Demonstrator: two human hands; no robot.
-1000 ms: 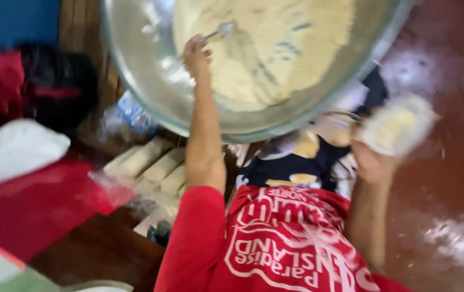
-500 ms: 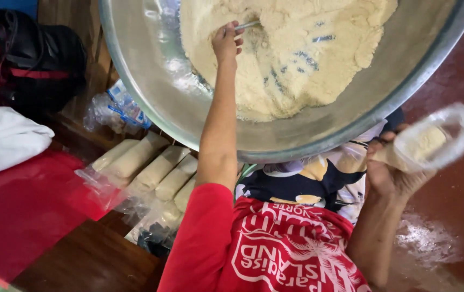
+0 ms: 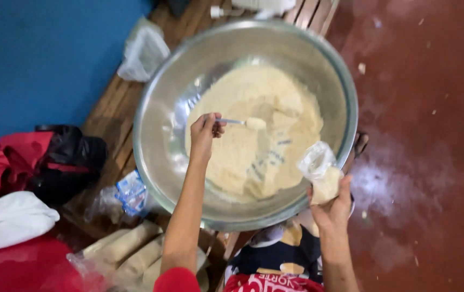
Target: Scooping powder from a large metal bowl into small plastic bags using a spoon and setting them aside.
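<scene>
A big steel bowl (image 3: 167,108) holds a heap of pale yellow flour (image 3: 243,151). My left hand (image 3: 205,132) reaches over the flour and holds a small spoon (image 3: 245,123) heaped with it, level above the pile. My right hand (image 3: 332,203) is at the bowl's near right rim, gripping a small clear plastic bag (image 3: 321,170) partly filled with the same flour, its mouth standing open upward.
Several filled, rolled bags (image 3: 129,251) lie near my left elbow. A loose clear bag (image 3: 143,48) sits on the wooden bench (image 3: 107,116) by a blue wall. A black and red bag (image 3: 53,159) and a white cloth (image 3: 10,219) lie left. The red floor (image 3: 421,135) is dusted white.
The view swung down so the whole bowl shows. My left hand lifted the spoon loaded out of the flour. My right hand brought the bag in closer to the bowl's rim.
</scene>
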